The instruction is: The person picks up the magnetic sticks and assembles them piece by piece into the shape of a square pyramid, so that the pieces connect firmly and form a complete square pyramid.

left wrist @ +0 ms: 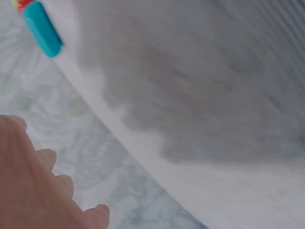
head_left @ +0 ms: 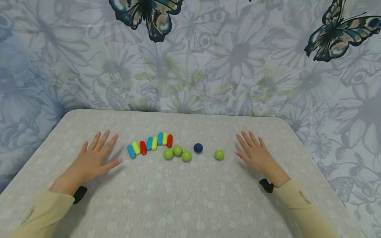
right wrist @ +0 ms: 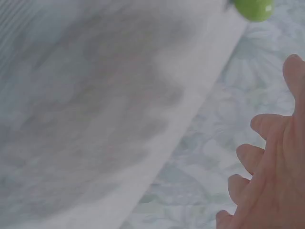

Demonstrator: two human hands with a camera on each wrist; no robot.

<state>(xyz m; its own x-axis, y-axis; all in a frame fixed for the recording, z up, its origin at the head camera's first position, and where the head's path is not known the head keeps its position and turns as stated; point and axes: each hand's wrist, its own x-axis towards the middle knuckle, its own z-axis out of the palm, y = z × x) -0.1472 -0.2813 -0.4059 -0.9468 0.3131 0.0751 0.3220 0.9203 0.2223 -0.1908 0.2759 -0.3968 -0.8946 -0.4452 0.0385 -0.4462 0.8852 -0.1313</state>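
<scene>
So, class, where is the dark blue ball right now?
In the head view, the dark blue ball sits just right of centre on the table, between three clustered green balls at left and a lone green ball at right.

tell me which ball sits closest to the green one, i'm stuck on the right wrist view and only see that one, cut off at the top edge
Observer: The head view shows a dark blue ball closest to that green ball, with a gap between them.

Operator: ok, and is anything being held over on the other side

Observer: No, the left hand holds nothing; its fingers are spread wide.

Operator: what's lying nearest to it then

Observer: A blue stick, at the near end of a slanting row of coloured sticks.
</scene>
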